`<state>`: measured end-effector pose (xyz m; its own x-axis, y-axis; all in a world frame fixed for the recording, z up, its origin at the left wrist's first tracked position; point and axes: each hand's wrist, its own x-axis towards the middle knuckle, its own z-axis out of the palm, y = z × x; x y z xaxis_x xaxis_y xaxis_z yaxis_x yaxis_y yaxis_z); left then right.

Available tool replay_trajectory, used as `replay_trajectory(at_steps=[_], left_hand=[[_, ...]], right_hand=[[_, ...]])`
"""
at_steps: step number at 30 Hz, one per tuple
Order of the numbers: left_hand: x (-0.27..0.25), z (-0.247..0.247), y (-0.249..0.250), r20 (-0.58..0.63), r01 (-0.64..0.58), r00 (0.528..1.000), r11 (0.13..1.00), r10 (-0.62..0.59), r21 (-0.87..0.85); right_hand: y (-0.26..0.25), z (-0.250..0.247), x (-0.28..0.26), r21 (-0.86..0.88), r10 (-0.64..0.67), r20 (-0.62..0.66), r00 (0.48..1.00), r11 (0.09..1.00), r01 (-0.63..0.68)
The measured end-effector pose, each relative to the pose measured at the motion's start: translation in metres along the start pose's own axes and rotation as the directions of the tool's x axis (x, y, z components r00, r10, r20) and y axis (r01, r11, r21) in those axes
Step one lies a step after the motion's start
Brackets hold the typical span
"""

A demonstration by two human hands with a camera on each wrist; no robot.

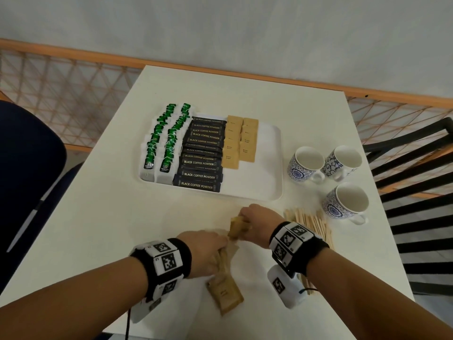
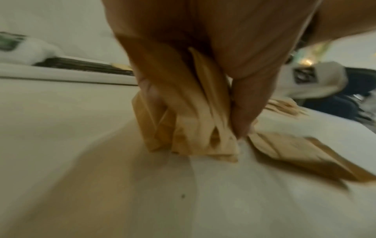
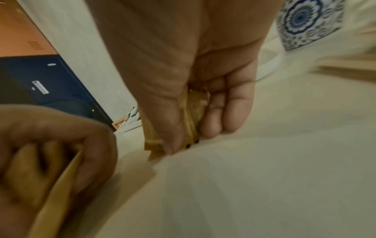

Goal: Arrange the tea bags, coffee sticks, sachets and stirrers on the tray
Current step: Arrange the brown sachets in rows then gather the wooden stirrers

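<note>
A white tray (image 1: pixel 272 165) on the table holds green tea bags (image 1: pixel 161 141) at its left, black coffee sticks (image 1: pixel 202 155) in the middle and brown sugar sachets (image 1: pixel 241 141) to their right. In front of the tray my left hand (image 1: pixel 208 249) grips a bunch of brown sachets (image 2: pixel 195 128) standing on edge on the table. My right hand (image 1: pixel 257 223) pinches another small bunch of brown sachets (image 3: pixel 192 119) between thumb and fingers, also on edge. More loose sachets (image 1: pixel 225 293) lie flat near my left wrist. Wooden stirrers (image 1: pixel 311 224) lie in a heap to the right.
Three blue-patterned white cups (image 1: pixel 307 165) (image 1: pixel 343 161) (image 1: pixel 345 202) stand right of the tray. The right part of the tray is bare. A dark blue chair (image 1: pixel 29 168) is at the left and a black slatted chair (image 1: pixel 416 192) at the right.
</note>
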<state>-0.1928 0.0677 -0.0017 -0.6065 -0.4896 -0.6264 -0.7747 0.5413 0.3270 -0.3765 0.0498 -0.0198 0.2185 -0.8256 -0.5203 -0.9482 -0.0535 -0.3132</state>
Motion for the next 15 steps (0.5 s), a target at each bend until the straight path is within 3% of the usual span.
replay_trajectory(at_steps=[3, 6, 8, 11, 15], left_hand=[[0.0, -0.003, -0.014, -0.038, 0.056, 0.997, 0.987, -0.062, -0.153], [-0.004, -0.002, -0.012, 0.02, 0.016, 1.0, 0.984, -0.013, -0.178], [-0.005, 0.002, -0.002, 0.08, -0.11, 0.99, 0.992, 0.116, -0.067], [-0.001, 0.009, 0.014, 0.152, -0.321, 0.94, 0.944, 0.307, 0.077], [0.006, 0.013, 0.026, 0.192, -0.44, 0.893, 0.877, 0.406, 0.195]], right_hand=[[0.015, 0.002, -0.013, 0.172, 0.022, -0.077, 0.997, 0.985, -0.008], [0.028, 0.007, -0.023, 0.231, 0.041, -0.093, 0.995, 0.973, -0.019], [0.033, 0.012, -0.024, 0.201, 0.052, -0.101, 0.994, 0.979, -0.031], [0.032, 0.013, -0.023, 0.161, 0.065, -0.1, 0.993, 0.986, -0.048], [0.03, 0.012, -0.022, 0.132, 0.072, -0.091, 0.993, 0.989, -0.059]])
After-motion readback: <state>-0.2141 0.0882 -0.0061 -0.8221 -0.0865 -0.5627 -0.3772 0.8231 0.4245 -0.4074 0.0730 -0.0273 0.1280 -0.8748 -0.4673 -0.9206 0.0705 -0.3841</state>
